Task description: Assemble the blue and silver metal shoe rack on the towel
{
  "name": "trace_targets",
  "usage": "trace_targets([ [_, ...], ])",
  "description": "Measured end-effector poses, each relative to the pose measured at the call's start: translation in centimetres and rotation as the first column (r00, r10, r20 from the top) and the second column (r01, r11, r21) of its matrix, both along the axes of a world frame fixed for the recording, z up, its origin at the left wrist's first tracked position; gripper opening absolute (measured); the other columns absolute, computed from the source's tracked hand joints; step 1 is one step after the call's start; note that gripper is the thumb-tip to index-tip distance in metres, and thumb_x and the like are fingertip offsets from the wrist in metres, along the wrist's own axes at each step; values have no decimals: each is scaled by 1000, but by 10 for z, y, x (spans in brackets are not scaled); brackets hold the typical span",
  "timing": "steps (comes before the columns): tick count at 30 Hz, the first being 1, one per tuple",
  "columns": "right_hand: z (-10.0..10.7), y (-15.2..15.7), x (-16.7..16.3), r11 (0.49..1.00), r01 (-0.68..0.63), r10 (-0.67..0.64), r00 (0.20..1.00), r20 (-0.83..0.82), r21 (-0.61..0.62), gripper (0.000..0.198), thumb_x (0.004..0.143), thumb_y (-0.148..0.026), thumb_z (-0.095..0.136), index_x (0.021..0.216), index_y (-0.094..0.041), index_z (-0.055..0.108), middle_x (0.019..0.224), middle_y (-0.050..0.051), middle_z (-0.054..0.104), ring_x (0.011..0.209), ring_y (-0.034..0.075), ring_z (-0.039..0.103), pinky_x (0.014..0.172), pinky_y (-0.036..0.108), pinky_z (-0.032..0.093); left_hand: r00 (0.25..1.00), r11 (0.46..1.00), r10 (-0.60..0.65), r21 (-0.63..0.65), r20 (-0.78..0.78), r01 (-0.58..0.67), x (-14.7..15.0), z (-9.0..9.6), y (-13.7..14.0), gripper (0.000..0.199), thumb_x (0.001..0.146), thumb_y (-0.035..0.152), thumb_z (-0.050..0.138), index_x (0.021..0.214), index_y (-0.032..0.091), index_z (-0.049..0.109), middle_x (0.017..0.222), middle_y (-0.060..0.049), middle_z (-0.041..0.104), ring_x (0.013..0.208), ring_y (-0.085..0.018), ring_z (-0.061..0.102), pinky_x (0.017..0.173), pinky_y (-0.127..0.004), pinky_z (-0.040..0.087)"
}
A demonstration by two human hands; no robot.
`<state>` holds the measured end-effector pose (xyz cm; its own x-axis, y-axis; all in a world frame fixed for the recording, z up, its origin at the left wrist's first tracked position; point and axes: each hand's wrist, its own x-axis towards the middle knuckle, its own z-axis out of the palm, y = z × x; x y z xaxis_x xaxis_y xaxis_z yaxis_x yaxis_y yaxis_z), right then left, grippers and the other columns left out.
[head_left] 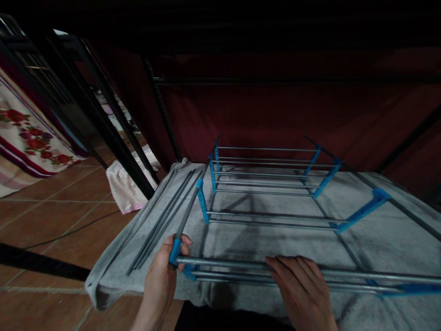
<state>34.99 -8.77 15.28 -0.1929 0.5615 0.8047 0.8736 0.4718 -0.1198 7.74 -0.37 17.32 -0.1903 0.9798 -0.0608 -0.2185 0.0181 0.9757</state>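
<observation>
A rack frame of grey metal tubes (272,215) and blue plastic connectors (202,201) lies on a grey cloth. My left hand (165,259) is closed around the blue connector (175,252) at the frame's near left corner. From that connector a metal tube (227,263) runs to the right across the front. My right hand (301,287) grips this tube near its middle, fingers curled over the top. Further blue connectors (361,209) stand along the right side. Part of the front connectors is hidden behind my left hand.
Several loose metal tubes (161,223) lie on the grey cloth (138,220) left of the frame. Black metal posts (82,101) rise at the left. Beyond them are a tiled floor (69,220), a striped cloth (127,184) and a flowered blanket (34,133). A dark red curtain (268,115) hangs behind.
</observation>
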Motion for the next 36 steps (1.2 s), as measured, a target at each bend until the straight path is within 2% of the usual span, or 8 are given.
trace_targets([
  [6,-3,-1,-2,1000,11,-11,999,-38,-9,24,98,-11,52,114,-18,69,90,4,72,79,15,65,78,32,44,999,1000,-27,11,-33,27,1,1,1,42,83,59,58,76,18,63,60,1,57,49,-10,38,51,-25,37],
  [11,-1,0,-3,1000,30,-30,997,-73,-7,23,98,-11,52,110,-20,70,88,3,73,81,14,66,82,31,44,999,1000,-25,10,-48,26,-1,-2,-1,41,86,58,56,80,19,63,62,1,58,50,-11,41,52,-26,38],
  [24,-7,-1,0,999,45,-45,997,-62,-2,24,98,-11,52,109,-21,71,89,2,73,79,13,66,82,32,45,976,997,-27,59,-215,40,4,0,-7,43,92,59,47,86,20,64,66,1,58,55,-14,46,56,-28,39],
  [31,-4,-5,1,998,39,-42,998,-47,-55,27,96,-10,52,116,-19,68,94,3,73,83,14,66,86,33,45,984,995,-69,54,-163,79,1,-5,-2,44,93,58,45,88,19,66,66,1,58,53,-13,44,56,-28,39],
  [36,-7,-9,6,993,57,-52,997,48,-99,40,94,-3,46,125,-21,64,103,3,74,95,15,67,98,35,43,995,997,3,72,-98,4,7,-4,-1,42,91,54,48,78,18,65,63,1,57,51,-12,41,53,-27,37],
])
